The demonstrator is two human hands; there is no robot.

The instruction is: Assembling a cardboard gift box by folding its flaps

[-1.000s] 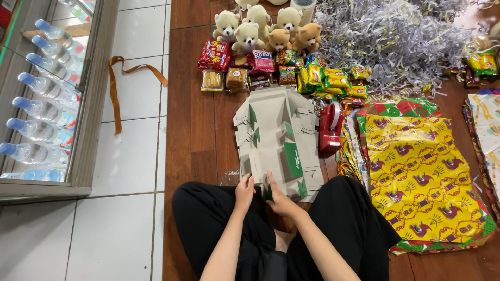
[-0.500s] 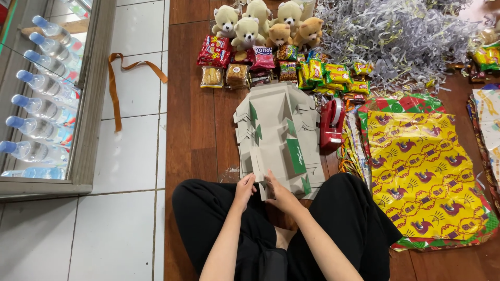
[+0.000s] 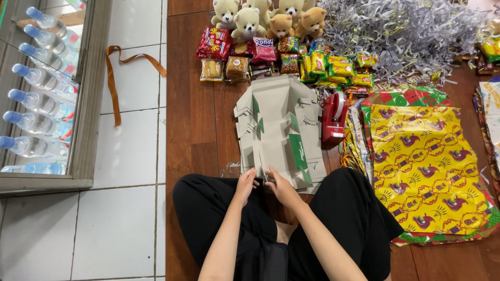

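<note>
I see my left hand (image 3: pixel 245 183) and right hand (image 3: pixel 279 187) side by side, fingers pinched on the near edge of the flat grey cardboard stack (image 3: pixel 281 130), lying on the wooden floor (image 3: pixel 192 119) before my crossed legs, red tape dispenser (image 3: pixel 334 118) just beside it, yellow wrapping paper (image 3: pixel 424 166) further right.

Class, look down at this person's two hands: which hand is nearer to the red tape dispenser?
Right hand: it lies below-left of the red tape dispenser; left hand sits farther left.
</note>
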